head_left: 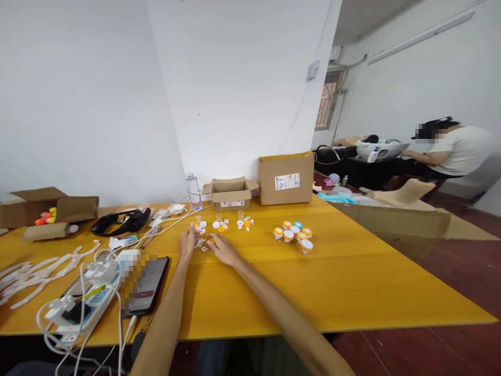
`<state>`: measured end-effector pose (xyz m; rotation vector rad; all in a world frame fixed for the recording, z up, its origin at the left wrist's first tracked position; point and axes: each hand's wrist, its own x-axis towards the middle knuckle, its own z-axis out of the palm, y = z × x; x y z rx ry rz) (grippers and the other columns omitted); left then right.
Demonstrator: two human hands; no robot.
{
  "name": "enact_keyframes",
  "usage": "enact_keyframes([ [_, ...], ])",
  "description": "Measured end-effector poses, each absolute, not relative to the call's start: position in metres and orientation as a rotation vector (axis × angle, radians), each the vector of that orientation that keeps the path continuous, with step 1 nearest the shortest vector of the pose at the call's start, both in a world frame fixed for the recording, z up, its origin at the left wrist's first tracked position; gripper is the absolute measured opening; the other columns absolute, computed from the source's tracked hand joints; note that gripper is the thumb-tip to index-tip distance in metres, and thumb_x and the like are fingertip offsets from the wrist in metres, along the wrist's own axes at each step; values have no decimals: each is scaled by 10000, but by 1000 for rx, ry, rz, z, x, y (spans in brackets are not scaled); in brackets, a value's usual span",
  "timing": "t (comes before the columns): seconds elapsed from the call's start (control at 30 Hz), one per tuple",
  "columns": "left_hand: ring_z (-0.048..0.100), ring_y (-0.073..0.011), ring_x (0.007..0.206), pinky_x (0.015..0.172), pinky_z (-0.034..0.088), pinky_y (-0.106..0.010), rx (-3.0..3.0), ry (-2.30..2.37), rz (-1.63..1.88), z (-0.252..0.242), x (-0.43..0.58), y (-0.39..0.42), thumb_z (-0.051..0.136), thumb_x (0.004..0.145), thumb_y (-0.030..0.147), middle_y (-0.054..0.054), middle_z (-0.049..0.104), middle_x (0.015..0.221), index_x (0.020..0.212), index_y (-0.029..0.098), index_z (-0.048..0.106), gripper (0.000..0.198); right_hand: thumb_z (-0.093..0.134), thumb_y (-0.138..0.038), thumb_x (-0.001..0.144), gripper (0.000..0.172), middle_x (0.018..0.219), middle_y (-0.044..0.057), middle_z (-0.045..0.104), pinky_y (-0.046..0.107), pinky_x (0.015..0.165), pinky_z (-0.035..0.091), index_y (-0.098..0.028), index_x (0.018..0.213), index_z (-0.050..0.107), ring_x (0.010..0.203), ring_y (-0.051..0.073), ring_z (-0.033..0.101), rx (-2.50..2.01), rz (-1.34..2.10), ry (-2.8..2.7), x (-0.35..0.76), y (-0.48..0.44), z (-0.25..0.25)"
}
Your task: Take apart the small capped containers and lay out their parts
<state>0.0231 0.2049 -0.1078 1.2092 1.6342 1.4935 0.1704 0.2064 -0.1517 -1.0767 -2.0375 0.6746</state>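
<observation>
My left hand (187,243) is beside a small heap of white pieces with dark marks (201,243), its fingers stretched out and nothing clear in them. My right hand (224,249) reaches in from the other side, its fingertips closed on a small orange round cap (212,240). Just beyond the hands are small clear jars (218,217), white round caps (215,225) and another orange cap (221,229), set in loose groups. To the right stands a cluster of closed clear jars (307,247) with orange, white and teal lids.
A small open carton (229,201) and a large closed box (285,180) stand by the wall, near a clear bottle (193,192). Left are a power strip (97,297) with tangled cables, a tablet (146,287) and black straps (120,222). A person (456,149) sits far right.
</observation>
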Motion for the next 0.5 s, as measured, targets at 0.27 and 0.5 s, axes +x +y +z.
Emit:
enact_keyframes([
  [0.27,692,-294,678,688,520,-401,1273,1750,1512,-113,19,204,449,798,698,-124,702,593,516,212,596,580,384,-278,983,254,1064,48,683,334,933,467,-240,1053,626,1041,196,616,-1007,742,-1993,143,214,-147],
  [0.5,640,-310,630,678,464,-420,1421,1971,1580,-124,9,210,384,876,576,-118,642,514,482,258,560,537,325,-401,1005,370,909,29,686,303,827,489,-221,941,642,874,182,624,-922,889,-1882,135,219,-147],
])
